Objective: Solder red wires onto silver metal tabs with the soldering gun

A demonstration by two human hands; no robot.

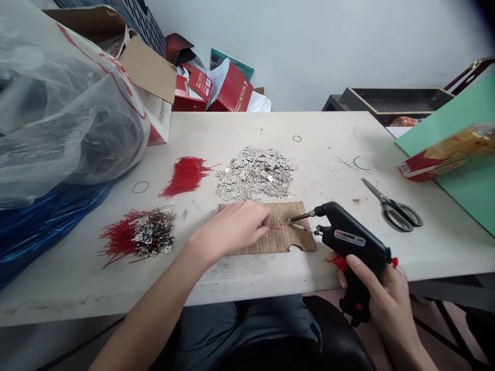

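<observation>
Soldering gun [346,234] clamped in right hand [390,299] could, if unsteady, displace red wire [277,228] pinched by left hand [240,226].

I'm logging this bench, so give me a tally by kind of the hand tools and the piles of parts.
Hand tools: 2 (soldering gun, scissors)
Piles of parts: 3 (red wires, metal tabs, wires with tabs)
Total: 5
</observation>
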